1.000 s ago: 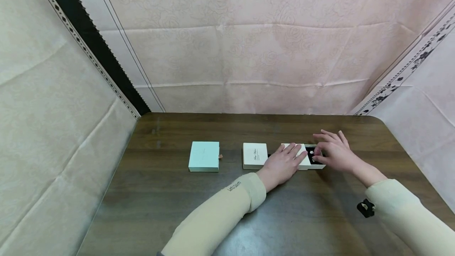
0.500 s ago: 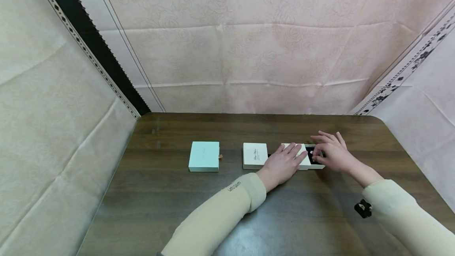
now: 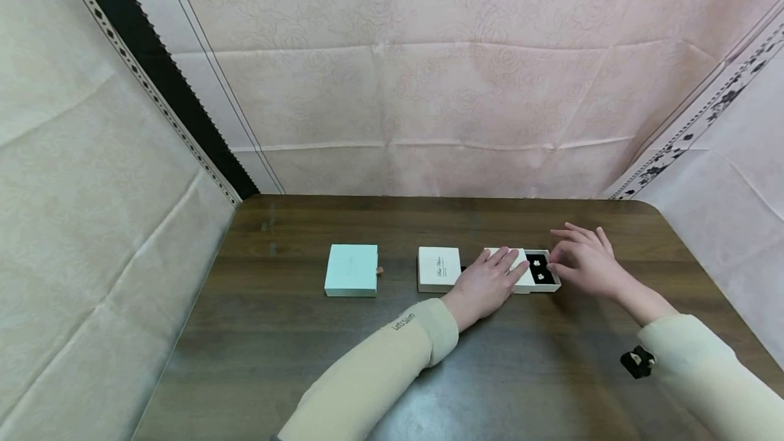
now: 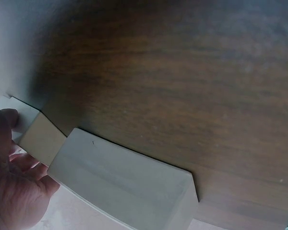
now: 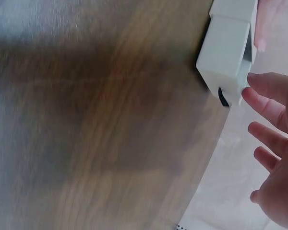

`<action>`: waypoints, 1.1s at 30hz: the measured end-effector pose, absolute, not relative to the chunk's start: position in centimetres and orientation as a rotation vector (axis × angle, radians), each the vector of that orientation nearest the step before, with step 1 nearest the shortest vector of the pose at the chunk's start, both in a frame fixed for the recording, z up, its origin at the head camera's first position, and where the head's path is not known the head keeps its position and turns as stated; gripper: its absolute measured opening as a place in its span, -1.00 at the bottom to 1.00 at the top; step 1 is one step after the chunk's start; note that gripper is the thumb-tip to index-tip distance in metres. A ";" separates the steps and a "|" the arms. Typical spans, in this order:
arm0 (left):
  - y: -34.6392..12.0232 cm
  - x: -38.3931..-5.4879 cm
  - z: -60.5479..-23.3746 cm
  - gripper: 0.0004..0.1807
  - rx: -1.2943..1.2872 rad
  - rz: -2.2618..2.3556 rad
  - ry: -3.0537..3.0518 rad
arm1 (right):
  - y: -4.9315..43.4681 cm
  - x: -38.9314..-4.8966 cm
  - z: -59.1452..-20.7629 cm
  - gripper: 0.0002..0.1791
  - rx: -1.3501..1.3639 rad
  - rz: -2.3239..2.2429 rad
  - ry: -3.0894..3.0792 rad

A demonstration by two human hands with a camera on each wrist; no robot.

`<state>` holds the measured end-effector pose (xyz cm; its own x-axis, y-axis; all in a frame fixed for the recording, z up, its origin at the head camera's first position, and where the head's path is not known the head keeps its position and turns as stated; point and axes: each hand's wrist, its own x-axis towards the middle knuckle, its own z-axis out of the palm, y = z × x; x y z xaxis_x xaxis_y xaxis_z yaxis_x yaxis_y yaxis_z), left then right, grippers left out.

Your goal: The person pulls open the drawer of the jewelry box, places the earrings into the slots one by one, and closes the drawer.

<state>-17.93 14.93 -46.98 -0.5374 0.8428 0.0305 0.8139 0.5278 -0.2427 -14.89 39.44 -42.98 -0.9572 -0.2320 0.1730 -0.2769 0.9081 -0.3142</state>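
My left hand (image 3: pixel 486 282) lies flat across the white sleeve (image 3: pixel 524 284) of a small jewelry box, fingers spread. A white drawer (image 3: pixel 554 284) slides partly out of its right end. On the drawer's black insert (image 3: pixel 542 269) sit two small pale flower-shaped earrings (image 3: pixel 536 263). At the drawer's right end is my right hand (image 3: pixel 584 262). In the right wrist view its thumb and forefinger fingertips (image 5: pixel 246 92) are right at the drawer's end wall, and the other fingers are spread. A black tab (image 5: pixel 222 97) shows on that wall.
Left of my left hand stands another white box (image 3: pixel 439 268) with dark lettering. Further left is a teal box (image 3: pixel 351 270) with a small brown tab on its right side. The wooden table (image 3: pixel 294 359) ends at a pale patterned cloth (image 3: pixel 429 101) behind.
My right hand has moved right, from over the drawer's insert to its right end, uncovering both earrings. The left hand stays on the sleeve.
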 end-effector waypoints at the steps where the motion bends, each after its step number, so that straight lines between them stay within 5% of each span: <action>1: 14.9 -17.9 -47.0 -0.40 -1.428 0.301 -2.617 | 39.7 -14.9 -42.9 -0.84 0.386 0.518 -2.927; 9: 14.9 -17.9 -46.8 -0.41 -1.418 0.303 -2.609 | 41.4 -14.7 -42.8 -0.93 0.321 0.551 -2.941; 17: 14.9 -17.8 -46.8 -0.41 -1.424 0.297 -2.611 | 42.6 -14.6 -43.3 -0.79 0.353 0.609 -3.059; 33: 14.9 -17.8 -46.7 -0.39 -1.418 0.312 -2.632 | 42.2 -15.3 -44.4 -0.95 0.410 0.728 -3.078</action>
<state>-17.80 14.93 -46.74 -0.5479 0.8362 0.0212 0.8081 0.5357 -0.2448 -15.25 42.22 -44.42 -0.9659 -0.2587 0.0122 -0.2368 0.8629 -0.4465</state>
